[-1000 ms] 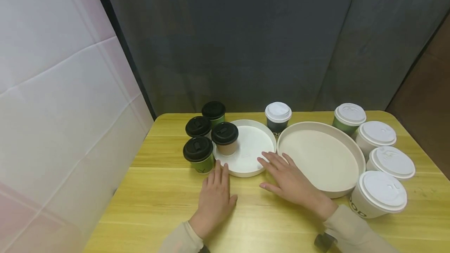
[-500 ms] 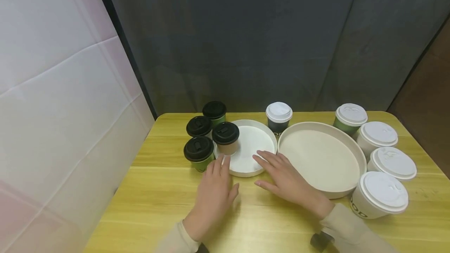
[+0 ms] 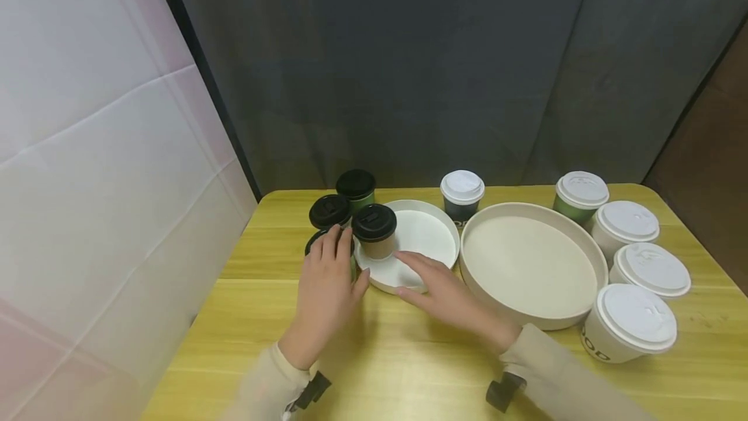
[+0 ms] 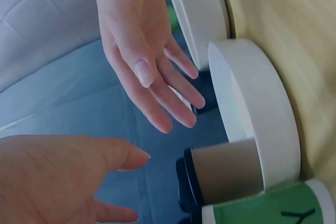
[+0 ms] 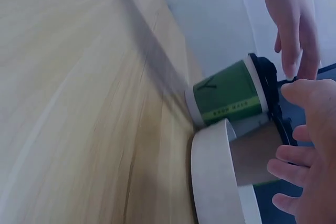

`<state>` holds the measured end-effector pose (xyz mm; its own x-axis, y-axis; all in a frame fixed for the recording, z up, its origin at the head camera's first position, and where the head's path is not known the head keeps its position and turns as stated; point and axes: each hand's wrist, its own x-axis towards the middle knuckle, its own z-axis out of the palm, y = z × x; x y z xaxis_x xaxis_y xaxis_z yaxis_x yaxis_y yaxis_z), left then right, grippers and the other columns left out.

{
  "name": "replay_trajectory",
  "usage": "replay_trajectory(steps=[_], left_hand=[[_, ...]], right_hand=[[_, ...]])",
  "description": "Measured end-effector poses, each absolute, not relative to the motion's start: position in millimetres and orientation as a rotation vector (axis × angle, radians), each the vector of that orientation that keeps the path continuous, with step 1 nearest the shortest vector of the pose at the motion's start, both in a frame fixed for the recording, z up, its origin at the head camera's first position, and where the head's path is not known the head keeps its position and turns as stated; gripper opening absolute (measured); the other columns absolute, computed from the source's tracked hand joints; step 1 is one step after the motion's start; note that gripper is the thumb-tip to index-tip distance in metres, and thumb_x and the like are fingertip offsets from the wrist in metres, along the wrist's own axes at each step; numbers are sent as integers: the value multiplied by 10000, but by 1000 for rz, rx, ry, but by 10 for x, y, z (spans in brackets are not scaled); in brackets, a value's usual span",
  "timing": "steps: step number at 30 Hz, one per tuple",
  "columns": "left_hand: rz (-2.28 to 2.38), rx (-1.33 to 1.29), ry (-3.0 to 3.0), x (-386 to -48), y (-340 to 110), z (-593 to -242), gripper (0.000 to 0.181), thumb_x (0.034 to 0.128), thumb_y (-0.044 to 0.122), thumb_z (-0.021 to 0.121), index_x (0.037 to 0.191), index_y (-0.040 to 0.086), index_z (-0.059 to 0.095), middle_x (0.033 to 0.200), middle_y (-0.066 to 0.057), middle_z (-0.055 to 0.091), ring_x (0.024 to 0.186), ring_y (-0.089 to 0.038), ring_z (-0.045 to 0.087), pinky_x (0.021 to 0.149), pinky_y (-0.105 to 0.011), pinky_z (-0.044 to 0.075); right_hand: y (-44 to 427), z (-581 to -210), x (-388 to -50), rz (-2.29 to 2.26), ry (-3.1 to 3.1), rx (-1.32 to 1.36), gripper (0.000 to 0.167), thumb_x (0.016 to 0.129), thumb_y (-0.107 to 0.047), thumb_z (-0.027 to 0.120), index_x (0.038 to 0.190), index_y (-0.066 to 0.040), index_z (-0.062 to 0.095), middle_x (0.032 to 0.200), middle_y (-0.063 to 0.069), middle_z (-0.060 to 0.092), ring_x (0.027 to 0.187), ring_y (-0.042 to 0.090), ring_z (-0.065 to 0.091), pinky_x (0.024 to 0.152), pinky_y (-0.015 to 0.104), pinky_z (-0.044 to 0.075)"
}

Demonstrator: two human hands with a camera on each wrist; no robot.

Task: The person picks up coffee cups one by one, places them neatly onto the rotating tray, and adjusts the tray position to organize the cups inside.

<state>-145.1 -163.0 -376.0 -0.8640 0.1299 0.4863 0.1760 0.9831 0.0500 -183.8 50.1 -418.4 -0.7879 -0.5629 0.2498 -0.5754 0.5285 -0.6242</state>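
My left hand [image 3: 324, 288] hovers at the front-left green paper coffee cup [image 5: 228, 93], covering most of it in the head view; its fingers are loosely extended and hold nothing. A brown paper cup with a black lid [image 3: 374, 223] stands upright in the left part of the small white round tray [image 3: 431, 239]. Over that tray's front edge is my right hand [image 3: 447, 294], fingers extended toward the brown cup with a gap between them. The left wrist view shows both the brown cup [image 4: 228, 174] and the green cup [image 4: 273, 205] apart from the hands.
Two more black-lidded cups [image 3: 330, 211] stand left of the small tray. A larger cream tray [image 3: 532, 265] adjoins it on the right. Behind stands a dark cup with a white lid [image 3: 462, 193]. Several white-lidded cups and tubs [image 3: 637, 317] line the right side.
My left hand has moved left and forward, from the small tray's front edge to the front-left green cup. My right hand has shifted left toward the brown cup. The cups and trays stay put.
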Motion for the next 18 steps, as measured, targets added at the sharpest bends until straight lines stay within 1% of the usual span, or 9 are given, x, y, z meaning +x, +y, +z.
replay_trajectory(steps=[4, 8, 11, 18], left_hand=[[-131, -190, -2635, -1500, -1693, -3751, 778, 817, 364, 784, 1414, -26, 472, 1422, -259, 496, 1240, -435, 519, 957, -544, 523], [-138, -161, -2669, -1543, -1753, -3753, 781, 827, 380, 775, 1414, -35, 468, 1427, -271, 490, 1230, -446, 527, 966, -546, 517], [-151, -144, -2681, -1582, -1803, -3761, 773, 834, 375, 764, 1413, -42, 466, 1423, -280, 491, 1229, -455, 526, 964, -557, 513], [-171, -112, -2708, -1672, -1901, -3786, 752, 848, 368, 744, 1401, -63, 470, 1417, -307, 491, 1225, -476, 528, 948, -586, 514]], right_hand=[[375, -4166, -1865, 1277, -2757, 999, 617, 956, -347, 635, 1498, -136, 428, 1523, 75, 483, 1412, 269, 463, 1161, 464, 395], [259, -4182, -1897, 1397, -2727, 1010, 607, 966, -311, 623, 1495, -95, 420, 1528, 83, 477, 1348, 279, 532, 1125, 463, 431], [173, -4213, -1921, 1475, -2689, 1024, 592, 967, -267, 624, 1486, -66, 423, 1509, 110, 496, 1289, 298, 581, 1102, 473, 448], [-41, -4240, -1954, 1619, -2686, 963, 578, 963, -231, 620, 1477, -46, 429, 1450, 142, 552, 1265, 305, 598, 1090, 480, 459]])
